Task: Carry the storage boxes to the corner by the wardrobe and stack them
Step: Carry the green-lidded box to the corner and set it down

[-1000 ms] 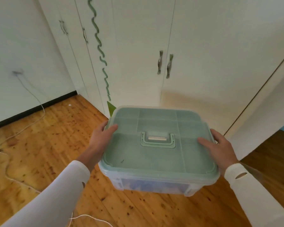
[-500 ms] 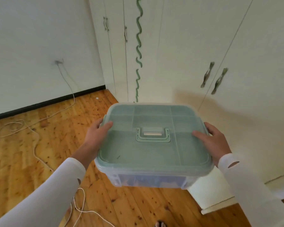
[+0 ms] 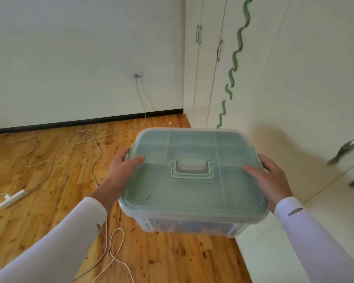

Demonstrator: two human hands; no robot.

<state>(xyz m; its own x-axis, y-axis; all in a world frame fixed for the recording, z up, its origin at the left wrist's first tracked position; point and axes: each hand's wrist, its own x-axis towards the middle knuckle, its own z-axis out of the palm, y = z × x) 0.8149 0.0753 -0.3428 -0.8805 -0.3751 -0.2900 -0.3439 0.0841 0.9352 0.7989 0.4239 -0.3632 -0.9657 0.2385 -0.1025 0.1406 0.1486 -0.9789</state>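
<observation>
We carry the clear plastic storage box with the green lid [image 3: 192, 176] toward the wardrobe corner.
Left hand [image 3: 121, 172] and right hand [image 3: 272, 180] clamp its sides, thumbs over the lid; fingers underneath probably curled. Keep it level, stepping clear of the white floor cable [image 3: 110, 242].

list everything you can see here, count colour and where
box: 1, clear with green lid, held above the floor, centre
wardrobe: 1, cream, right
door handles: 4 seen, metal, on wardrobe doors
wavy strip: 1, green, on wardrobe front
wall: 1, white, black skirting, left
floor: 1, orange-brown wood
cables: several, white and grey, on floor, one up the wall
power strip: 1, white, floor far left
sleeves: 2, white
hands: 2, left and right gripping the box sides
</observation>
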